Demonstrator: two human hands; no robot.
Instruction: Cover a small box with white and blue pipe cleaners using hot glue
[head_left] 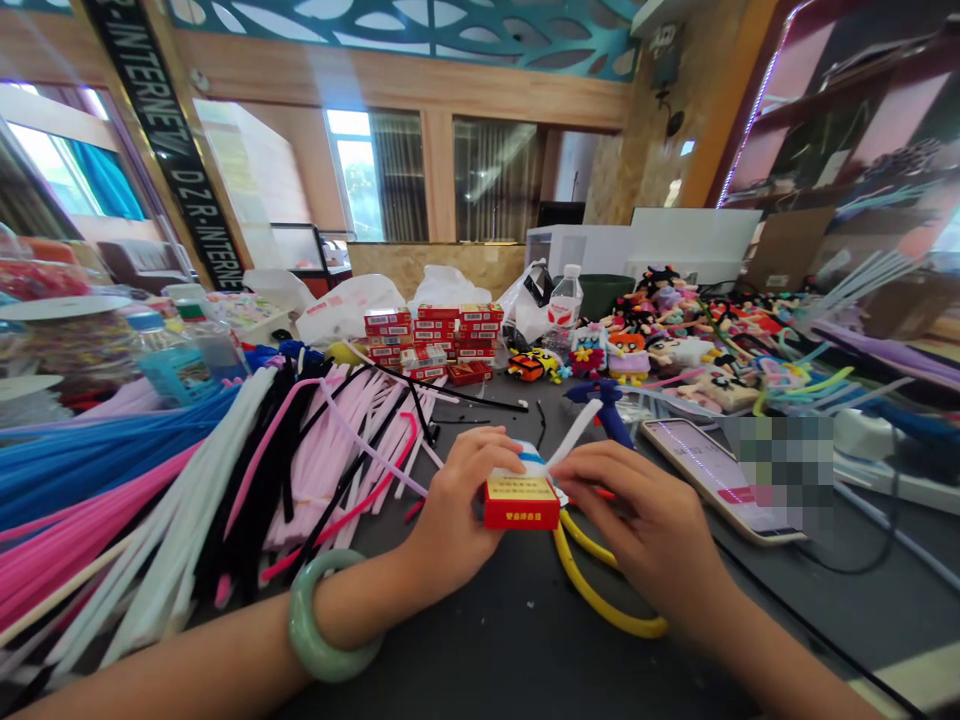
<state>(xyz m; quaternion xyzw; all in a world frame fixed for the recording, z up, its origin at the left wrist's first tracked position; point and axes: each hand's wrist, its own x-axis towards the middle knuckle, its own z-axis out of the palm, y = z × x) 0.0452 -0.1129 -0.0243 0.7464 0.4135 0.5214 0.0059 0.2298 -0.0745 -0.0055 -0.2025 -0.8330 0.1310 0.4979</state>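
Dark worktop (480, 650), with a small red box (522, 510) between the two hands.
Left hand (461, 500) grips the box's left side; right hand (637, 505) pinches a white strip (577, 432) at its right edge, the strip's long axis slanting away rightward.

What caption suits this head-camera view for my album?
Left hand holds a red box, right hand at a white strip, near colourful fuzzy stems.
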